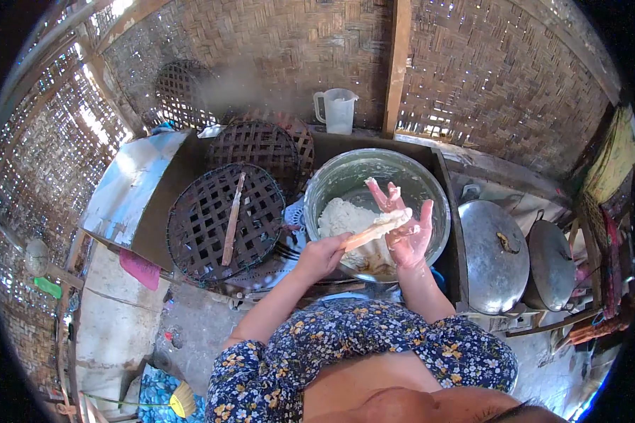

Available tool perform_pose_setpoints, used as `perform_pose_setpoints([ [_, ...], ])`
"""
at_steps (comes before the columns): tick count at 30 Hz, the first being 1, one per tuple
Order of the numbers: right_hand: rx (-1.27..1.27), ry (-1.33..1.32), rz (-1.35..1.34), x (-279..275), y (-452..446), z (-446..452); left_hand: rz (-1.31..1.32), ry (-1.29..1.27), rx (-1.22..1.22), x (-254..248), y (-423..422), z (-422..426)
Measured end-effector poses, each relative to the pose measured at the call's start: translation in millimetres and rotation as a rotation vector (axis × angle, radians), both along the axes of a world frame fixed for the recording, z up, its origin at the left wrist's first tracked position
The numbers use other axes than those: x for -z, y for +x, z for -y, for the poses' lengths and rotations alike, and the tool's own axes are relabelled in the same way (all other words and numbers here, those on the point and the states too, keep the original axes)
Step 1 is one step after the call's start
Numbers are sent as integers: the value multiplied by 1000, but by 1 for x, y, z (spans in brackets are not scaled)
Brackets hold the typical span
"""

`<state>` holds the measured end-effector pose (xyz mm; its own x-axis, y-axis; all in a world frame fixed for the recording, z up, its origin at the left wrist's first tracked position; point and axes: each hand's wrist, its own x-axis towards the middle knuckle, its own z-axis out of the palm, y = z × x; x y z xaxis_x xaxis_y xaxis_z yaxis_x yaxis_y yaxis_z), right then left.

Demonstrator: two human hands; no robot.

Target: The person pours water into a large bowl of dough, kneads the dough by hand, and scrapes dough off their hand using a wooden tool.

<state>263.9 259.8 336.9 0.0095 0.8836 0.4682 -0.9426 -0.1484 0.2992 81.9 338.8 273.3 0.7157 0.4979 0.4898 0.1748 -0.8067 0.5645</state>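
My left hand (320,255) is closed around the handle of a wooden spatula (363,235), whose far end is coated in pale dough. Behind that coated end is my right hand (410,243), palm up with fingers spread and smeared with dough. Whether the palm touches the spatula I cannot tell. Both hands are above a large metal basin (441,190), near its front rim. A lump of whitish dough (339,217) lies in the basin's left part, partly hidden by the spatula. Brownish liquid or residue shows at the bottom front.
Left of the basin, a round woven tray (190,243) carries a wooden stick (232,225); another woven tray (254,144) leans behind. A plastic pitcher (339,111) stands at the back wall. Two lidded pots, one large (490,264) and one darker (549,261), are at the right.
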Motion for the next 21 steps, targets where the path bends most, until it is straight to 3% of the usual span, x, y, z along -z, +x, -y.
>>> perform_pose_setpoints([
  [7, 50, -83, 68, 9, 3, 0, 159, 23, -86, -2, 2, -5],
  [10, 71, -65, 42, 11, 7, -1, 72, -116, -41, 3, -3, 4],
  [13, 81, -127, 24, 3, 3, 3, 30, -17, 26, 18, -1, 5],
  [21, 23, 121, -55, -14, 7, 7, 43, -2, 24, 39, -12, -1],
])
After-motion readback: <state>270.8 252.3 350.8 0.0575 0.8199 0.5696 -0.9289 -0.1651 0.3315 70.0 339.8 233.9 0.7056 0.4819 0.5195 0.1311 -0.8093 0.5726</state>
